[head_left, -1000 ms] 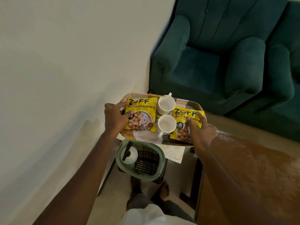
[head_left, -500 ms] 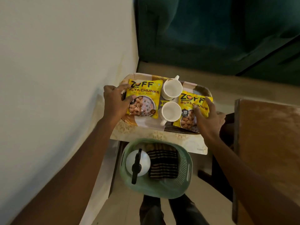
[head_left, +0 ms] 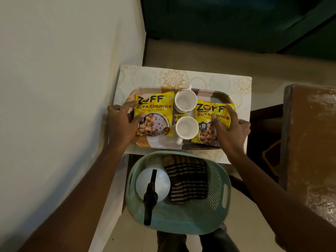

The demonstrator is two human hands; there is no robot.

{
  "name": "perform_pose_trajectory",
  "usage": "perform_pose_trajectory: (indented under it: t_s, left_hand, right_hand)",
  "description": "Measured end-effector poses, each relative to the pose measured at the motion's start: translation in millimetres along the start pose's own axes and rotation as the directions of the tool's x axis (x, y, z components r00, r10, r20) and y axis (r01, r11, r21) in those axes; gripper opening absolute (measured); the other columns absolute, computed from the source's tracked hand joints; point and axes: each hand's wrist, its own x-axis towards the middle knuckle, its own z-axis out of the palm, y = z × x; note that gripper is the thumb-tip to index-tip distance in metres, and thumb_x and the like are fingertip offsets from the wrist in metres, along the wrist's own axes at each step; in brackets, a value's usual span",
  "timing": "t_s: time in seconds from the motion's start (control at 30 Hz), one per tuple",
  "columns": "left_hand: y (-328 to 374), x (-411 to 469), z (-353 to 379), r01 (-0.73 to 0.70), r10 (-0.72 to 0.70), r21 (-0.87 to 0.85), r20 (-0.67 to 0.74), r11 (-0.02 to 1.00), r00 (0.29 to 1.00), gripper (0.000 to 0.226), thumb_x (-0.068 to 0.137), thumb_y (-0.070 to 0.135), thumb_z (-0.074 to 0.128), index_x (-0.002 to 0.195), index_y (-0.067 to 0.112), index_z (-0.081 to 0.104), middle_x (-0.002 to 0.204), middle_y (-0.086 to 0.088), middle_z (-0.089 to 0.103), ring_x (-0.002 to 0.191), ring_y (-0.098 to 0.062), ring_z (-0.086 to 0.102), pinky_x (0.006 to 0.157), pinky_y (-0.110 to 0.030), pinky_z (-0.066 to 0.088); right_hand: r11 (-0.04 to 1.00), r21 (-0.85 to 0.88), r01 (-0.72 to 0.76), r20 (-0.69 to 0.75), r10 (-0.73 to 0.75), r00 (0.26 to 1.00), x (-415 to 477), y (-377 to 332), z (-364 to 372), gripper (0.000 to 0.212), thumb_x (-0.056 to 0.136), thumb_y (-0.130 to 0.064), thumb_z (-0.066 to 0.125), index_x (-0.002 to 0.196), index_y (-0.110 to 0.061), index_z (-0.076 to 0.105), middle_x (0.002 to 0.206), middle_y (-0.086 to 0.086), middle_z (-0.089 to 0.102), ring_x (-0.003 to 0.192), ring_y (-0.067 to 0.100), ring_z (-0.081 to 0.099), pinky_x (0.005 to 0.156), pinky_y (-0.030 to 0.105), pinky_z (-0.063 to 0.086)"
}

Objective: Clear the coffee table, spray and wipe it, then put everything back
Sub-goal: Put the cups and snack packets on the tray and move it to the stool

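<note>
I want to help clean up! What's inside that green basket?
The light green plastic basket holds a white spray bottle with a black nozzle and a folded black-and-tan striped cloth. Anything beneath the cloth or bottle is covered, so I can't tell.

You see two yellow snack bags [head_left: 154, 113], two white cups [head_left: 185, 103], a light green basket [head_left: 214, 200], a cloth [head_left: 187, 180] with black and white stripes, and gold flowers on the pale table [head_left: 172, 77]

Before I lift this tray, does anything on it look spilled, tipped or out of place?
Nothing spilled. Both white cups stand upright and look empty. The right yellow soya chunks packet overhangs the patterned tray edge under the right hand; the left hand grips the opposite end.
</note>
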Motion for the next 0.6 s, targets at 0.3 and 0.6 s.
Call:
perform_pose_trajectory:
  t_s: [0.3,0.6]
  left_hand:
    - [10.0,-6.5,9.7,-0.018,0.017,0.045,0.024,0.999,1.0,0.045,0.087,0.032,0.075,0.129,0.024,0.065,0.118,-0.021,0.047,0.112,-0.036,0.051,0.092,-0.047,0.048]
    - [19.3,-30.9,-9.9,0.007,-0.007,-0.003,0.104,1.0,0.995,0.049,0.093,0.037,0.067,0.138,0.02,0.057,0.15,-0.012,0.042,0.14,-0.031,0.037,0.111,-0.052,0.035]
  right_hand:
    - [0.988,-0.154,0.006,0.009,-0.005,1.0,-2.1,4.7,-8.4,0.059,0.091,-0.064,0.051,0.144,-0.051,0.029,0.136,0.015,0.03,0.13,0.033,0.029,0.101,0.047,0.036]
    - [0.95,-0.293,0.105,-0.032,-0.12,0.992,-22.5,-19.8,-18.1,0.055,0.094,-0.059,0.048,0.144,-0.037,0.039,0.151,0.007,0.026,0.137,0.03,0.026,0.108,0.05,0.023]
